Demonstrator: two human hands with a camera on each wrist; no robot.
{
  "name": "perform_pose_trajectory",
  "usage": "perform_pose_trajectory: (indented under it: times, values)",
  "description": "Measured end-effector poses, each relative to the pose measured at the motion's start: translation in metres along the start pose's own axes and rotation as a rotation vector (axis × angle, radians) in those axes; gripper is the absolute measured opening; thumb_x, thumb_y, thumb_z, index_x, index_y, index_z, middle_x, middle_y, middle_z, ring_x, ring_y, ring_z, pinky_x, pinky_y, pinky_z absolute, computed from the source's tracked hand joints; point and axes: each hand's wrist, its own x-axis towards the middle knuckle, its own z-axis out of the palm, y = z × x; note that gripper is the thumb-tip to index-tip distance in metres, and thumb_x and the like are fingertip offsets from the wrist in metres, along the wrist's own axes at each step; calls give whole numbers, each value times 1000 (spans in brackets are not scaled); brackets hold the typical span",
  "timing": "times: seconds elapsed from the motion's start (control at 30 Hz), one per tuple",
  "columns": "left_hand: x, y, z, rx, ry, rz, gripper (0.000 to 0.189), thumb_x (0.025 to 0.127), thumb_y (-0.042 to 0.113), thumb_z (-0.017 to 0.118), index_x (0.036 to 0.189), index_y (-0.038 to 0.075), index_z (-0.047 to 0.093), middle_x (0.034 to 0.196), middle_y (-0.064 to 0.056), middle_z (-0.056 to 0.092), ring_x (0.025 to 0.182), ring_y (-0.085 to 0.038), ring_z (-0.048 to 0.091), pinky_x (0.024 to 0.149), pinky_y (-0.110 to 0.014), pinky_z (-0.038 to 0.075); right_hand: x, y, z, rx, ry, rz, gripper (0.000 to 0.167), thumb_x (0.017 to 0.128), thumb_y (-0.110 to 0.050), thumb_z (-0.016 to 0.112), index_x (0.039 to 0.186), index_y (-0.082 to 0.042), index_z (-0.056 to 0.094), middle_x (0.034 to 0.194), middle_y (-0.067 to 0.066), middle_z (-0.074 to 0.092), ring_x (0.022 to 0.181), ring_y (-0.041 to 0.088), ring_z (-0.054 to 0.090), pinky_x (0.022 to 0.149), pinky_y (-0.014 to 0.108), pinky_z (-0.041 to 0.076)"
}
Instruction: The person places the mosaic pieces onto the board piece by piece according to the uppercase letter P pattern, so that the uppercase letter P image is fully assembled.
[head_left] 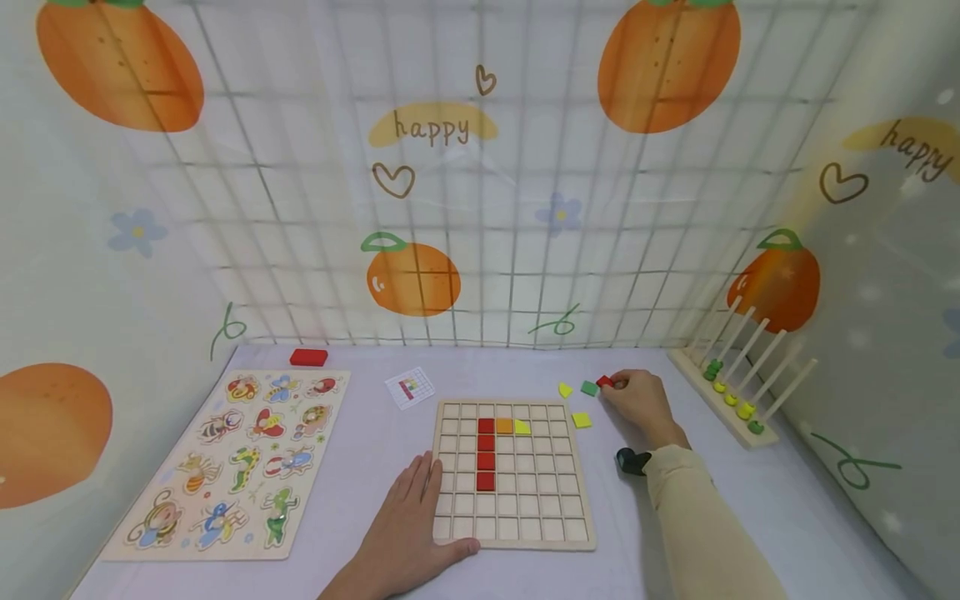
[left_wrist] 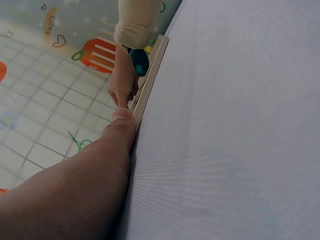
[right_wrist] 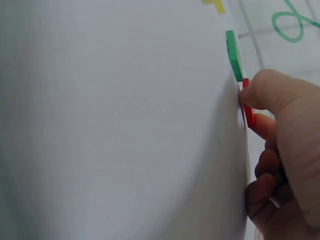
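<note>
A wooden grid board (head_left: 538, 507) lies on the table with a column of red square tiles (head_left: 486, 461) in it. To the right of the topmost one sit an orange tile (head_left: 504, 427) and a yellow tile (head_left: 522, 427). My left hand (head_left: 405, 527) rests with straight fingers along the board's left edge, its thumb (left_wrist: 121, 116) at the near edge. Beyond the board's far right corner, my right hand (head_left: 643, 403) pinches a red tile (right_wrist: 248, 107) between thumb and finger, close over the table. Beside that tile lies a green tile (right_wrist: 233, 56).
Two yellow pieces, one (head_left: 581, 420) near the board's corner and another (head_left: 566, 389) farther back, lie nearby. A pattern card (head_left: 410, 388) is behind the board. An insect puzzle (head_left: 236, 454) and a red block (head_left: 309, 357) are left; a pegged bead stand (head_left: 723, 400) is right.
</note>
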Motion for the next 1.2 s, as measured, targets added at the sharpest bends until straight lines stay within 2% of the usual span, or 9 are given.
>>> perform_pose_trajectory:
  times: [0.33,0.63,0.9,1.2]
  values:
    - [0,-1,0,7,-4,-7,132,72,97,47,163,4,20,172,-15,15,159,-34,15,128,-52,21,-2,0,0,46,0,8,37,92,-27,65,117,-1,73,108,15,72,96,28,62,82,38,53]
    - [0,-3,2,11,4,-6,133,71,98,47,162,4,21,172,-15,16,159,-33,15,128,-51,21,-10,-7,-3,47,-4,-8,39,90,-30,69,118,-3,73,99,11,69,87,24,58,68,27,45]
    - [0,-2,0,3,-6,4,132,73,97,47,163,4,21,172,-16,14,159,-34,14,128,-52,21,-25,-14,-5,51,-21,-69,37,93,-32,67,118,-5,73,92,7,56,81,21,48,65,29,37]
    - [-1,0,-1,4,-6,4,131,74,96,48,162,3,21,172,-16,14,159,-34,14,128,-52,21,-43,-30,-5,73,-10,-164,32,89,-26,70,113,-5,74,85,5,53,76,19,44,62,28,35]
